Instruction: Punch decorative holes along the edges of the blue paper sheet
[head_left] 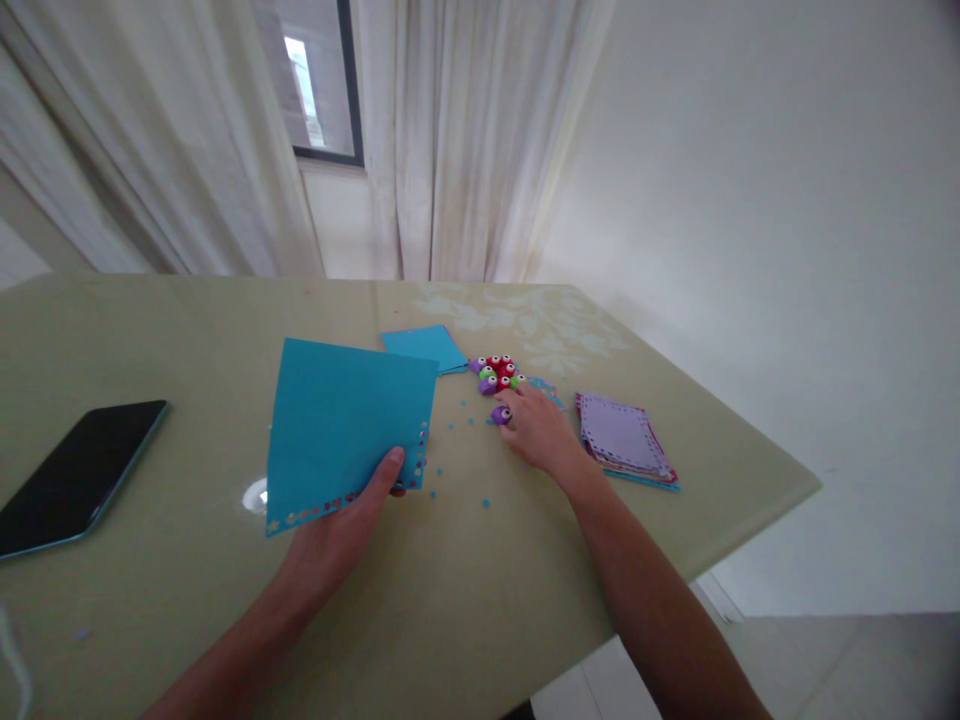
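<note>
Left fingers (390, 466) pinch blue sheet (345, 420) near corner; purple eyed piece (499, 414) gripped between right fingers (514, 403)

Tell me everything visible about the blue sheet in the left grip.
The blue sheet looks like thin card, flat and squarish. Small punched holes line its bottom edge and the lower right edge; none show along the top or left. The left grip holds it tilted up above the table, thumb on its face near the lower right corner.
</note>
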